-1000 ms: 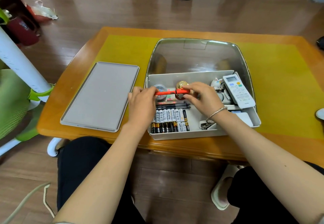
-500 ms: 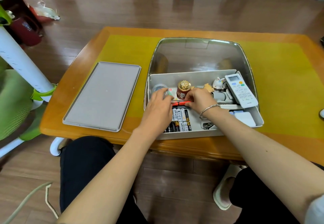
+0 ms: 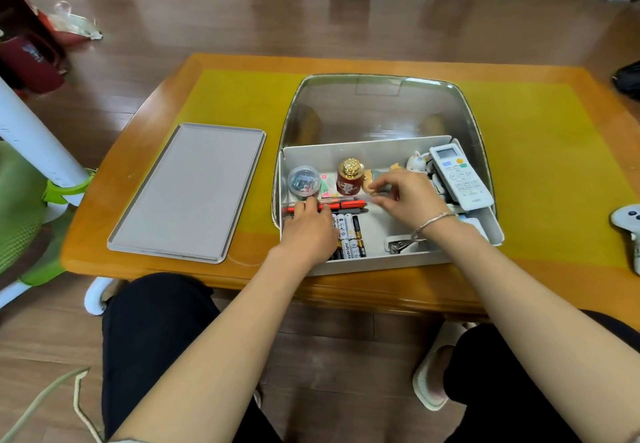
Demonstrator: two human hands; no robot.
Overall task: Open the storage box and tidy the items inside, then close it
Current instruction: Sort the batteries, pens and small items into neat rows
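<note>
Open storage box (image 3: 363,262) on the table (image 3: 242,96), its lid (image 3: 188,189) flat to the left.

Left hand (image 3: 308,231), fingers curled, rests on the red pen (image 3: 341,205), which lies left-to-right inside; right hand (image 3: 410,200) hovers loosely open, holding nothing.

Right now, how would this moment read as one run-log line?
white plastic storage box: open | left hand: resting on red pen | right hand: fingers loose above pens | grey lid: on table
</note>
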